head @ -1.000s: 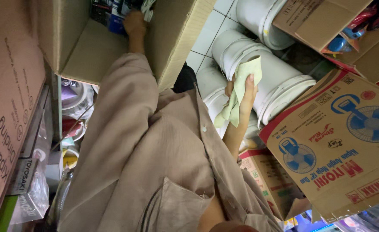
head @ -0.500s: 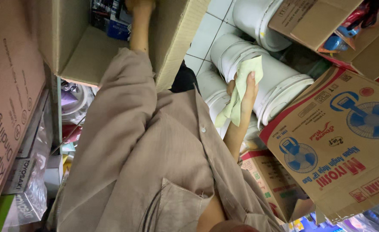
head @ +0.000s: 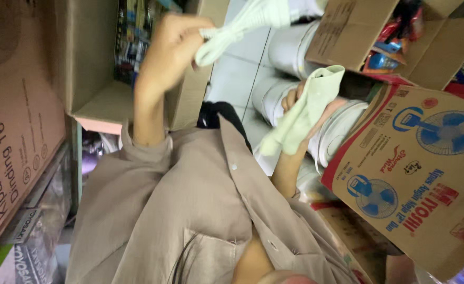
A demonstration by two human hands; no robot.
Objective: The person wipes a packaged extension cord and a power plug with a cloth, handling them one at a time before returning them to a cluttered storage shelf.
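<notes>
My left hand (head: 173,48) is raised in front of an open cardboard box (head: 92,73) and is closed on a white, cord-like bundle (head: 242,22) that sticks out to the right. My right hand (head: 294,100) is lower, near the white buckets, and grips a pale green cloth (head: 310,108) that hangs down from it. My beige shirt (head: 190,210) with its chest pocket fills the lower middle of the view. Most of my right hand's fingers are hidden behind the cloth.
Two white lidded buckets (head: 290,50) (head: 342,134) stand on the white tiled floor (head: 236,71). A printed fan carton (head: 416,173) lies at the right. An open box of colourful packets (head: 371,31) sits at the top right, a big brown carton (head: 11,131) at the left.
My left hand has drawn back out of the open box toward me and now holds the white bundle. The right hand still holds the green cloth in about the same place.
</notes>
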